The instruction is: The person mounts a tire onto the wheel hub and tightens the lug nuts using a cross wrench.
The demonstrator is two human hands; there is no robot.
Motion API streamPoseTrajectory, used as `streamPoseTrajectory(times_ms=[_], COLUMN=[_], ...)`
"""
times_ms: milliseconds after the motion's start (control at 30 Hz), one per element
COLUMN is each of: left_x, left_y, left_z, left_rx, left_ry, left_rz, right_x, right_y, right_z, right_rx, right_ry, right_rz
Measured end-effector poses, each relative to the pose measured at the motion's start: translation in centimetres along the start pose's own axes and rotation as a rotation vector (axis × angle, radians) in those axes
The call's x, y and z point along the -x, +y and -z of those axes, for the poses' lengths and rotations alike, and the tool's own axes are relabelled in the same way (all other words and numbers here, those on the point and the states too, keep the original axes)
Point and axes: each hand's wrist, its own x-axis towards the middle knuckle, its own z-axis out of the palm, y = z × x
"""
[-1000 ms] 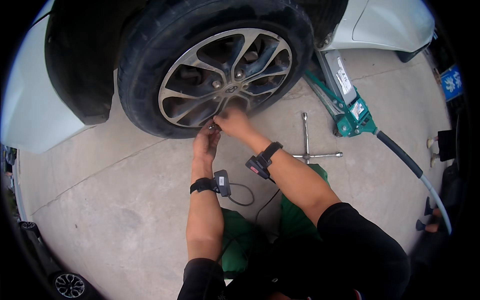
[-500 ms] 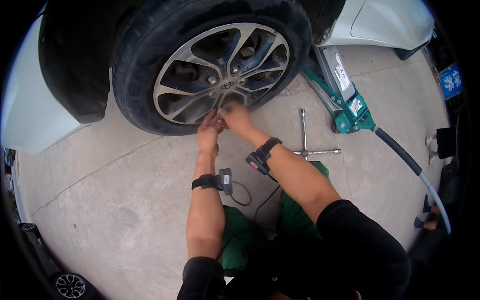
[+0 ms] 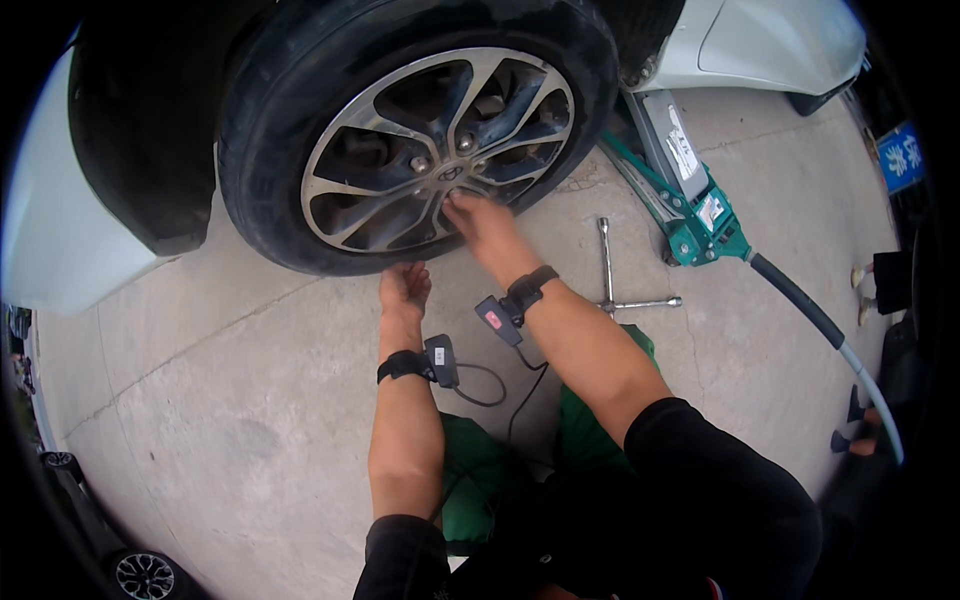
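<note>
A car wheel [image 3: 345, 215], a black tyre on a silver and dark spoked rim, sits in the arch of a white car. Lug nuts [image 3: 418, 163] show around its hub. My right hand [image 3: 485, 225] reaches to the lower part of the hub, its fingers pinched together at a bolt hole; whatever they grip is hidden behind them. Just below the tyre's bottom edge is my left hand [image 3: 404, 288], palm turned up and fingers curled in. I cannot make out what lies inside it.
A four-way lug wrench [image 3: 606, 255] lies on the concrete to the right. Beyond it a green floor jack [image 3: 700, 230] reaches under the car, its long handle [image 3: 800, 305] slanting toward me. Cables hang from the black wrist straps [image 3: 402, 366]. Other people's feet show at far right.
My hands, together at the rim's lower edge before, are now apart. The left has dropped below the tyre; the right has gone up to the hub.
</note>
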Motion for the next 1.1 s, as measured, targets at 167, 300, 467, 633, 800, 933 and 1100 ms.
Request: streamPoseTrajectory(times_ms=[167, 300, 467, 633, 800, 933, 1100], left_x=[-0.8, -1.3, -1.0, -2.1, -2.4, -1.3, -1.3], left_y=[-0.4, -0.3, -0.9, -2.8, -4.2, -4.1, -3.8], left_z=[-0.1, 0.4, -0.5, -1.6, -3.4, -4.2, -3.8], left_rx=[0.014, 0.03, 0.123, 0.169, 0.218, 0.242, 0.311], left_ry=[-0.028, -0.022, 0.021, -0.112, -0.168, -0.17, -0.188], left_rz=[0.008, 0.017, 0.08, 0.058, 0.067, 0.042, 0.059], right_x=[-1.4, -1.1, -0.9, -0.7, -0.8, -1.3, -0.8], right_y=[0.9, 0.7, 0.8, 0.7, 0.8, 0.7, 0.7], right_z=[0.9, 0.3, 0.0, -0.2, 0.2, 0.7, -0.4], right_rx=[0.124, 0.061, 0.16, 0.167, 0.158, 0.196, 0.14], right_ry=[-0.08, 0.061, 0.13, 0.138, 0.073, 0.048, 0.106], right_rz=[0.123, -0.012, -0.037, -0.057, -0.053, -0.056, -0.018])
